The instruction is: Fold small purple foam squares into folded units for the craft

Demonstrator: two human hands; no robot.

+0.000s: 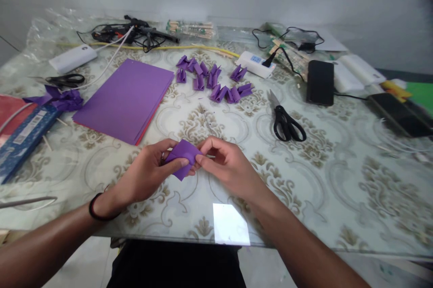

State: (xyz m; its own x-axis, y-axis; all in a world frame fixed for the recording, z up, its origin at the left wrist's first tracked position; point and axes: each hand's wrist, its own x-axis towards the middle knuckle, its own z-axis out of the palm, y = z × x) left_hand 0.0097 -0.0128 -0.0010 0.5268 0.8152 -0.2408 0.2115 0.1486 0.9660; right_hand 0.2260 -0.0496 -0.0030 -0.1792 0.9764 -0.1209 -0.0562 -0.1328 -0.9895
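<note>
A small piece of purple paper (pixel 182 148) with folds in it is held between both hands above the near middle of the table. My left hand (pixel 149 168) pinches it from the left, thumb flat on its face and fingers behind. At its right corner, my right hand (pixel 226 161) grips the paper between thumb and fingertips. Beyond the hands lie several folded purple paper pieces (pixel 213 78) in a loose cluster. A stack of purple sheets (pixel 125 98) with red below rests to the left.
Black-handled scissors (pixel 287 125) lie open to the right; a second pair (pixel 67 80) is at far left. A white power strip (pixel 257 64), black phone (pixel 320 82) and cables line the back and right. A blue box (pixel 27 139) with crumpled purple paper stands left.
</note>
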